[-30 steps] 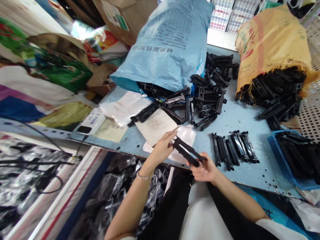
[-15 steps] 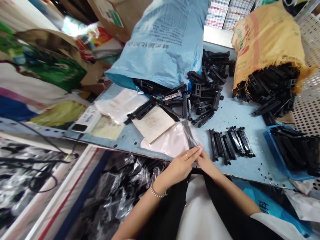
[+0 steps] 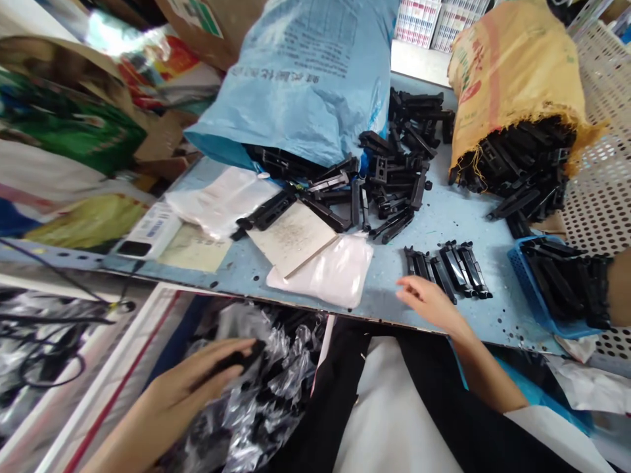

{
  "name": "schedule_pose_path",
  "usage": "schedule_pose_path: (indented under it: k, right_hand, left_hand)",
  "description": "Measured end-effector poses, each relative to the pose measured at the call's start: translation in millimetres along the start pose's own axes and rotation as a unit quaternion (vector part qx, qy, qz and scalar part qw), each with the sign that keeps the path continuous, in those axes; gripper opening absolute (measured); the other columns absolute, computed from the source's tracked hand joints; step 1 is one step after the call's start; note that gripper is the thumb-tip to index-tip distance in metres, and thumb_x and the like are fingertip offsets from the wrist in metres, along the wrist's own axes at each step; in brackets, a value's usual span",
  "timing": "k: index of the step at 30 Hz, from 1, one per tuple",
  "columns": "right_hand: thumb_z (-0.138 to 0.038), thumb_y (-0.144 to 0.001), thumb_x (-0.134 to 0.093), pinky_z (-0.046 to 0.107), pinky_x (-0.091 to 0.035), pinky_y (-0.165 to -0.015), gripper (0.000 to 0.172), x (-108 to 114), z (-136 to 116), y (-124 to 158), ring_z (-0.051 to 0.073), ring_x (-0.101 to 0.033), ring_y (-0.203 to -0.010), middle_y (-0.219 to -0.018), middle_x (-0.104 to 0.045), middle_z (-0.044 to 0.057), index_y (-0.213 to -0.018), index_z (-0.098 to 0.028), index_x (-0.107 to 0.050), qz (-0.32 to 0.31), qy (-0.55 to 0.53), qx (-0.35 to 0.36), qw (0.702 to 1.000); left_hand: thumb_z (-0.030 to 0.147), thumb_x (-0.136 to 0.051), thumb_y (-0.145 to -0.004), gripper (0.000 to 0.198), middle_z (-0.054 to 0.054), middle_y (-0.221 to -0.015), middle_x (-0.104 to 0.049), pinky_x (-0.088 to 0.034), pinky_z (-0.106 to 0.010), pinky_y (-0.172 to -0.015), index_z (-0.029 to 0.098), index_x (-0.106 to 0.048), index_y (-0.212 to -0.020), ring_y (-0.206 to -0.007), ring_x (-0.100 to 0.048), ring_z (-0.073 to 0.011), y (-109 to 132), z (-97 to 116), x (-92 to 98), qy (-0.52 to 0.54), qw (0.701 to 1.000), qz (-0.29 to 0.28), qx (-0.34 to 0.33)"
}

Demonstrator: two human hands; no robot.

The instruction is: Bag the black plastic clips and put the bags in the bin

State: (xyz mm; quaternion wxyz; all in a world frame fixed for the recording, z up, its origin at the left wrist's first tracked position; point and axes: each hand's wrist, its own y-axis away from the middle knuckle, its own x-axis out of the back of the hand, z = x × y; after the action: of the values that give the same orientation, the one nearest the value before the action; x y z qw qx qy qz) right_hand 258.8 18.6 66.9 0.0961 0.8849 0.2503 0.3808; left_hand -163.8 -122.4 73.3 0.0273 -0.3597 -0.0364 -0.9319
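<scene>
My left hand [image 3: 211, 374] is closed, with thumb and fingers pinching a slim black plastic part [image 3: 245, 357] whose shape is mostly hidden. It hangs below the table's front edge, over a heap of black parts in clear bags [image 3: 259, 410]. Above the table's front edge, my right hand [image 3: 428, 301] holds nothing, its fingers pointing left and partly stretched out. Just beyond it lies a row of several black plastic parts [image 3: 446, 268]. Left of that hand, a stack of clear plastic bags [image 3: 340, 272] rests partly under a whitish board [image 3: 296, 238].
Loose black parts [image 3: 394, 171] spill from a blue sack [image 3: 305, 85] at the back. More fill a yellow sack [image 3: 517, 72] and a blue basket [image 3: 525, 279] on the right. A blurred brownish shape [image 3: 621, 286] meets the right edge. Another bag pile [image 3: 221, 200] lies left.
My hands have parted. The left went down and left off the table with the black part; the right moved slightly right. The view has shifted a little to the right.
</scene>
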Motion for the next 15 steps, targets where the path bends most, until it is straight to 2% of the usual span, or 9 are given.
schedule_pose_path:
  k: [1, 3, 5, 6, 8, 10, 11, 13, 15]
  right_hand:
    - [-0.044, -0.099, -0.054, 0.033, -0.049, -0.08, 0.038, 5, 6, 1, 0.021, -0.065, -0.09, -0.107, -0.068, 0.009, -0.126, -0.02, -0.062, 0.038, 0.087, -0.041, 0.995]
    - [-0.047, -0.099, -0.053, 0.036, -0.05, -0.081, 0.048, 7, 18, 1, 0.028, -0.065, -0.101, -0.119, -0.063, 0.016, -0.134, -0.015, -0.056, 0.093, 0.245, -0.107, 0.959]
    - [-0.052, -0.097, -0.057, 0.039, -0.052, -0.082, 0.064, 1, 26, -1, 0.035, -0.062, -0.111, -0.127, -0.058, 0.023, -0.142, -0.008, -0.048, 0.11, 0.343, -0.124, 0.924]
    - [-0.053, -0.095, -0.059, 0.04, -0.052, -0.083, 0.069, -4, 28, -3, 0.037, -0.061, -0.113, -0.129, -0.056, 0.025, -0.145, -0.007, -0.045, 0.108, 0.367, -0.117, 0.916]
    - [-0.052, -0.093, -0.062, 0.042, -0.052, -0.085, 0.074, -15, 28, -5, 0.038, -0.059, -0.113, -0.13, -0.055, 0.026, -0.148, -0.006, -0.04, 0.096, 0.381, -0.094, 0.915]
    - [-0.047, -0.092, -0.066, 0.043, -0.052, -0.086, 0.075, -24, 24, -7, 0.038, -0.059, -0.114, -0.131, -0.055, 0.026, -0.15, -0.008, -0.038, 0.084, 0.372, -0.081, 0.921]
    - [-0.044, -0.091, -0.067, 0.044, -0.052, -0.086, 0.076, -27, 22, -8, 0.039, -0.059, -0.114, -0.131, -0.055, 0.026, -0.15, -0.009, -0.037, 0.079, 0.364, -0.08, 0.925]
    - [-0.04, -0.089, -0.069, 0.043, -0.052, -0.086, 0.074, -29, 20, -8, 0.039, -0.058, -0.116, -0.13, -0.057, 0.025, -0.149, -0.01, -0.038, 0.079, 0.346, -0.086, 0.931]
    - [-0.033, -0.089, -0.066, 0.042, -0.051, -0.088, 0.064, -25, 21, -8, 0.037, -0.058, -0.117, -0.128, -0.059, 0.023, -0.145, -0.011, -0.044, 0.087, 0.319, -0.102, 0.938]
  left_hand:
    - [0.042, -0.061, -0.079, 0.023, 0.002, -0.096, -0.081, -0.066, -0.044, -0.073, 0.039, -0.077, -0.095, -0.088, -0.077, -0.0331, 2, -24, 2.8, -0.044, 0.998, 0.01, 0.038]
    - [0.039, -0.059, -0.075, 0.02, -0.001, -0.085, -0.08, -0.065, -0.045, -0.072, 0.032, -0.074, -0.086, -0.084, -0.076, -0.0345, -3, -60, -1.2, -0.133, 0.986, 0.043, 0.09]
    - [0.035, -0.059, -0.074, 0.016, -0.004, -0.08, -0.078, -0.063, -0.042, -0.072, 0.027, -0.071, -0.082, -0.083, -0.075, -0.0336, -15, -72, -16.5, -0.183, 0.974, 0.095, 0.09]
    - [0.034, -0.059, -0.077, 0.016, -0.005, -0.082, -0.077, -0.062, -0.04, -0.073, 0.026, -0.07, -0.085, -0.084, -0.075, -0.0318, -24, -67, -28.1, -0.185, 0.973, 0.118, 0.07]
    - [0.033, -0.056, -0.088, 0.018, -0.005, -0.094, -0.077, -0.06, -0.037, -0.08, 0.026, -0.07, -0.097, -0.088, -0.074, -0.0265, -45, -39, -59.0, -0.154, 0.978, 0.143, 0.002]
    - [0.033, -0.054, -0.095, 0.019, -0.004, -0.1, -0.075, -0.059, -0.038, -0.087, 0.024, -0.069, -0.1, -0.093, -0.072, -0.0236, -68, 3, -97.6, -0.113, 0.981, 0.136, -0.076]
    - [0.032, -0.051, -0.098, 0.021, -0.005, -0.1, -0.074, -0.058, -0.039, -0.089, 0.022, -0.069, -0.1, -0.095, -0.071, -0.0232, -80, 24, -117.8, -0.098, 0.983, 0.109, -0.113]
    - [0.032, -0.056, -0.097, 0.02, -0.011, -0.101, -0.071, -0.058, -0.04, -0.087, 0.017, -0.069, -0.101, -0.094, -0.069, -0.0255, -101, 57, -154.4, -0.105, 0.977, 0.102, -0.154]
    - [0.026, -0.06, -0.093, 0.015, -0.014, -0.1, -0.069, -0.057, -0.04, -0.082, 0.016, -0.07, -0.096, -0.092, -0.066, -0.0267, -118, 73, -179.4, -0.128, 0.975, 0.085, -0.158]
